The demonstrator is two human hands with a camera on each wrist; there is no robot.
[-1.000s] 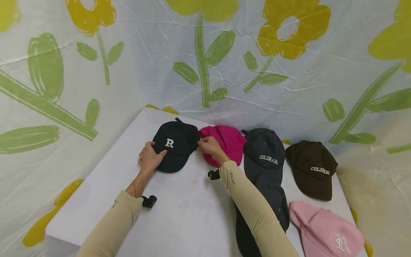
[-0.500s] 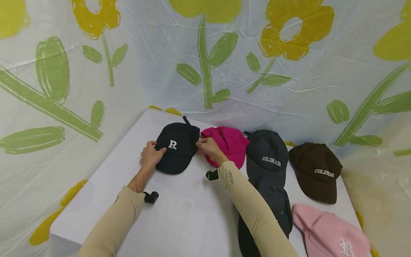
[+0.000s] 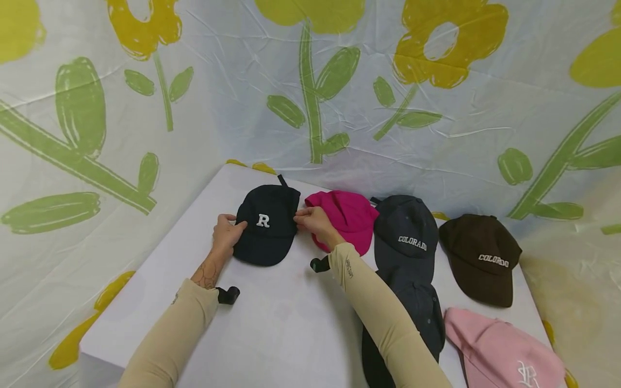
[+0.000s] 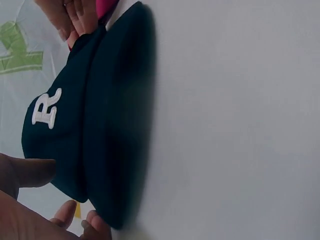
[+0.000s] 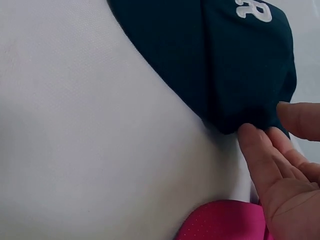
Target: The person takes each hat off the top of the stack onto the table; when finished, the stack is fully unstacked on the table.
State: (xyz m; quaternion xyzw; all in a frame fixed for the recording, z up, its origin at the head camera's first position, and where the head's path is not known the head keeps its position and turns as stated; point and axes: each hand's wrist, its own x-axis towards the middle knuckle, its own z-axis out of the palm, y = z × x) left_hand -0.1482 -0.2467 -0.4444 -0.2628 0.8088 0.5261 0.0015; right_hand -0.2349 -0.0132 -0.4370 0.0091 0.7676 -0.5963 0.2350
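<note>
A black baseball cap (image 3: 267,242) with a white letter R lies on the white table, brim toward me, its strap sticking up behind. My left hand (image 3: 228,235) grips its left side, thumb on the crown and fingers at the edge by the brim, as the left wrist view shows. At the opposite side, my right hand (image 3: 315,221) pinches the cap's lower edge between thumb and fingertips; the right wrist view has the dark fabric (image 5: 245,75) between them. A bright pink cap (image 3: 351,215) sits just behind the right hand, partly covered by it.
A dark grey Colorado cap (image 3: 405,221) stands right of the pink one, with another dark cap (image 3: 422,312) in front, partly under my right forearm. Farther right are a brown cap (image 3: 480,258) and a light pink cap (image 3: 504,345). A flower-print cloth (image 3: 233,70) hangs behind the table (image 3: 271,328).
The black cap has turned slightly and shifted a little toward me, away from the bright pink cap. Both hands stay at its sides; the view has swung slightly.
</note>
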